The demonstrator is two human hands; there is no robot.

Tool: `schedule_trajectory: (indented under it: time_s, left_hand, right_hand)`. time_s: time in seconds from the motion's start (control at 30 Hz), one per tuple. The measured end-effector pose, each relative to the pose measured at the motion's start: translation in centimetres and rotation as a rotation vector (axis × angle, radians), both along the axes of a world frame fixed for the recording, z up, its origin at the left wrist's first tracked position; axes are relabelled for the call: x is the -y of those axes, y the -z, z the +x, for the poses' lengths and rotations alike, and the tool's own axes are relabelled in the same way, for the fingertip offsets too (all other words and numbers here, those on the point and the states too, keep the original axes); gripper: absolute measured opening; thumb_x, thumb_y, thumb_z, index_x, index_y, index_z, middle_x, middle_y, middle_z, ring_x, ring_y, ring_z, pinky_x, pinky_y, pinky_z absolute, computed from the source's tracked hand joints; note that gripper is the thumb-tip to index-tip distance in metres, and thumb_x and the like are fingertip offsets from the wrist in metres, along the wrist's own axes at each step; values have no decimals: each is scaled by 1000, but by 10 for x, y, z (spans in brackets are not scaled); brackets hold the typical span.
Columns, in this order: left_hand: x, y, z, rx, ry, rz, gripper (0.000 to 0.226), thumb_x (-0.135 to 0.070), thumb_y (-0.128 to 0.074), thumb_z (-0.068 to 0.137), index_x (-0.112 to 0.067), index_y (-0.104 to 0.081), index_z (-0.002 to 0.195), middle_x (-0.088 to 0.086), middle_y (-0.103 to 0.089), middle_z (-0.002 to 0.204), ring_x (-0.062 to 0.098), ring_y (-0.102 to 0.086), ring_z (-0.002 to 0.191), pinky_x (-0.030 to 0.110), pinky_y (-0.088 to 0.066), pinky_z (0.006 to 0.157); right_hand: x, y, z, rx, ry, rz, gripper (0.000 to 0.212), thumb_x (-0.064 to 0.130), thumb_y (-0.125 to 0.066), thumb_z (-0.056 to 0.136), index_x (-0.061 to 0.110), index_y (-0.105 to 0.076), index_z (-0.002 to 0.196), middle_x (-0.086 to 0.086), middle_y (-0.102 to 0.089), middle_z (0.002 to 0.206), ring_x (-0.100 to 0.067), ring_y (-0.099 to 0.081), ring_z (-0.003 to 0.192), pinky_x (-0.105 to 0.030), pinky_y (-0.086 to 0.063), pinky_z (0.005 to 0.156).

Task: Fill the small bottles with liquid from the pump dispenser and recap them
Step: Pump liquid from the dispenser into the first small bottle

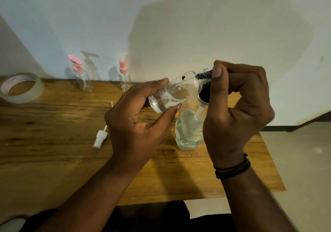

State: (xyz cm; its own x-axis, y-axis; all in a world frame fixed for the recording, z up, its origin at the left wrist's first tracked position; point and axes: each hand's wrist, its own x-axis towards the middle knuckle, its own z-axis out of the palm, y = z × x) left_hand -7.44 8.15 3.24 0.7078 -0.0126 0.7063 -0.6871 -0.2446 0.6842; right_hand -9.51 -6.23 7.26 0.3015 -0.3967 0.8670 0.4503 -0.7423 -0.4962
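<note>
My left hand (136,122) grips a small clear bottle (172,93) by its base and holds it tilted, neck up and to the right. Some clear liquid with bubbles lies in its lower end. Its threaded neck meets the black pump head (205,90) of the clear pump dispenser (188,129), which stands on the wooden table (53,160). My right hand (238,110) is curled round the pump head, with the thumb on top beside the bottle's neck. The black nozzle shows inside the neck. A white spray cap (100,138) with its tube lies on the table to the left.
Two clear bottles with pink tops stand at the back by the wall, a pump one (80,76) and a spray one (124,76). A roll of tape (21,88) lies at the far left. The table's right edge (272,160) borders pale floor.
</note>
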Motion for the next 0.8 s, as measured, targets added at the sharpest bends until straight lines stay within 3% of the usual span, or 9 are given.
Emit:
schedule_trajectory:
  time_s: [0.13, 0.47, 0.63, 0.8]
  left_hand:
    - [0, -1, 0, 7, 7, 3, 41, -19, -85, 89, -5, -67, 123, 7, -73, 119, 18, -72, 112, 41, -64, 86]
    - [1, -3, -2, 0, -8, 19, 42, -22, -85, 90, -5, -68, 124, 5, -72, 119, 17, -72, 113, 39, -63, 87]
    - [1, 0, -1, 1, -2, 21, 42, -19, -85, 89, -2, -69, 123, 6, -73, 119, 18, -72, 113, 41, -63, 86]
    - [1, -1, -1, 10, 2, 12, 42, -18, -85, 89, -4, -67, 124, 5, -72, 120, 17, -72, 113, 41, -64, 85]
  right_hand:
    - [0, 0, -1, -10, -5, 16, 15, 7, -64, 99, 15, -61, 86, -4, -69, 91, -16, -65, 84, -45, -50, 69]
    - [2, -6, -3, -26, 10, 1, 15, 6, -65, 99, 16, -62, 87, 0, -67, 88, -19, -64, 80, -30, -47, 69]
    - [1, 1, -1, -9, -8, 30, 13, 5, -64, 99, 13, -63, 88, -10, -71, 92, -19, -65, 83, -23, -47, 72]
    - [0, 0, -1, -7, -24, 35, 14, 6, -64, 99, 13, -62, 87, -8, -70, 93, -21, -66, 83, -29, -49, 70]
